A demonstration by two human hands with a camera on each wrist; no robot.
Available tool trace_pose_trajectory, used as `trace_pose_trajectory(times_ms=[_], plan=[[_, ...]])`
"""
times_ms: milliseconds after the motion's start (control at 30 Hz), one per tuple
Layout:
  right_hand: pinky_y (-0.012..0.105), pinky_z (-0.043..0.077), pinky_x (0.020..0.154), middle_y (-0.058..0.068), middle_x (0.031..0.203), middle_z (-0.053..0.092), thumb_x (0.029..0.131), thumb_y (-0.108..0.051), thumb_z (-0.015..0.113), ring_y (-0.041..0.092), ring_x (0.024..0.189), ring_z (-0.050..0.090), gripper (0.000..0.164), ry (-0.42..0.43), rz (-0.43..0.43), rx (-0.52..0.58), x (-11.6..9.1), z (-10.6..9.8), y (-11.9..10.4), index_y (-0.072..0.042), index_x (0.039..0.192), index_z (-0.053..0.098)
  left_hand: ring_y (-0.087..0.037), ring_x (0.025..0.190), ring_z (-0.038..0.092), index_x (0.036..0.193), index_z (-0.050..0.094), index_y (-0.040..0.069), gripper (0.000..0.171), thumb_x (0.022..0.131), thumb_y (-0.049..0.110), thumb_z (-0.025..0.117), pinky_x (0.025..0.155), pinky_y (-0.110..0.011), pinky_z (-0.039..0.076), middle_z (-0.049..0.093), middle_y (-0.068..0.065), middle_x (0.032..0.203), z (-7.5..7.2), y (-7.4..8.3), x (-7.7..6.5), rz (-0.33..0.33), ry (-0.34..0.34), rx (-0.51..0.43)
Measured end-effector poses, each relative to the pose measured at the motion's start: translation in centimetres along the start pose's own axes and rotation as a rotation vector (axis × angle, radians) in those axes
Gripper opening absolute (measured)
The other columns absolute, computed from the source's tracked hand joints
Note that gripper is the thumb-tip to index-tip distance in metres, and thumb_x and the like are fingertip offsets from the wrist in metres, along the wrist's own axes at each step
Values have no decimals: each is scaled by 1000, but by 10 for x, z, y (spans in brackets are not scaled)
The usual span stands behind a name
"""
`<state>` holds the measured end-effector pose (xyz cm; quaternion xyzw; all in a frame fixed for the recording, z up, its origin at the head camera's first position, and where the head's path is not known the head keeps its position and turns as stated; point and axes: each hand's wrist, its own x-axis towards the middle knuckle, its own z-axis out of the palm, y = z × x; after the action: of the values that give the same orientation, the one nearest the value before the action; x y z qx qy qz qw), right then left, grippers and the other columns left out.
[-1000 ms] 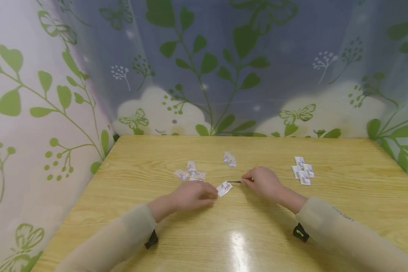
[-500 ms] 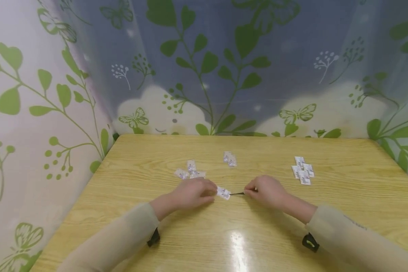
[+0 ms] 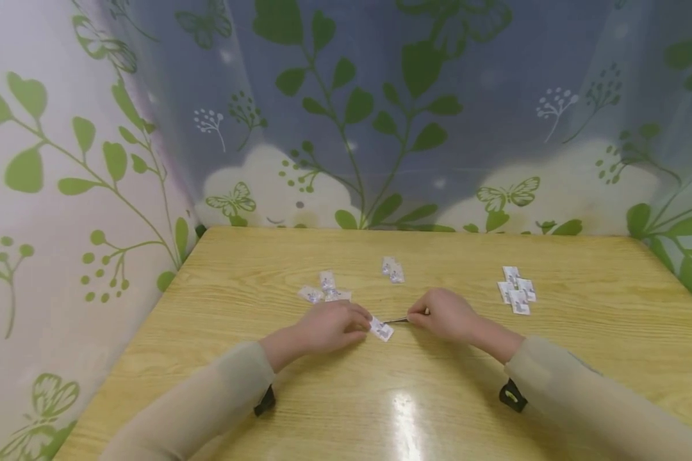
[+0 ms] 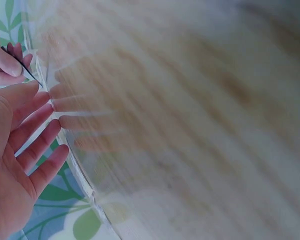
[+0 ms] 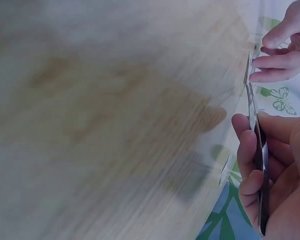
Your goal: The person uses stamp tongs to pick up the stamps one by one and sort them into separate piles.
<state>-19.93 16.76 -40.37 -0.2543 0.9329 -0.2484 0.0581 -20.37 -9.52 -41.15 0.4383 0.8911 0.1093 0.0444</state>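
A small white printed packet (image 3: 383,330) sits near the middle of the desk (image 3: 346,410), between the two hands and well in from the far edge. The left hand (image 3: 331,326) touches its left end with the fingertips, the fingers mostly straight and a little apart. The right hand (image 3: 445,315) pinches a pair of dark metal tweezers (image 5: 265,170) between thumb and fingers, their tips meeting the packet's side toward the far edge. Whether the tips grip it or only touch it, I cannot tell.

Just beyond the left hand, a cluster of similar packets (image 3: 326,280) overlaps and is partly hidden by that hand. A pair of packets (image 3: 396,274) lies closer to the far edge, near its middle. Toward the far right corner, four overlapping packets (image 3: 519,301) form a group, well apart from the right hand.

A backdrop (image 3: 467,147) printed with leaves and butterflies stands along the far edge and the left edge. Beige sleeves (image 3: 207,390) cover both forearms, with a black device (image 3: 513,397) under each wrist.
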Motion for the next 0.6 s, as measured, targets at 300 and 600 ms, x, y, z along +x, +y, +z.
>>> trace_pose_trajectory(times_ms=[300, 600], plan=[[28, 45, 60, -2, 89, 72, 92, -15, 67, 6, 66, 55, 12, -45, -24, -6, 4, -2, 0, -13, 92, 79, -19, 119, 56, 112, 72, 15, 23, 95, 27, 62, 100, -36, 43, 63, 2, 127, 1, -1, 0, 0, 8, 19], [26, 45, 59, -1, 89, 73, 91, -14, 67, 5, 65, 53, 12, -59, -42, 22, -2, 2, -6, -12, 92, 79, -20, 114, 58, 114, 71, 13, 26, 94, 29, 64, 94, -35, 48, 62, -1, 125, 0, 1, -1, 1, 12, 13]])
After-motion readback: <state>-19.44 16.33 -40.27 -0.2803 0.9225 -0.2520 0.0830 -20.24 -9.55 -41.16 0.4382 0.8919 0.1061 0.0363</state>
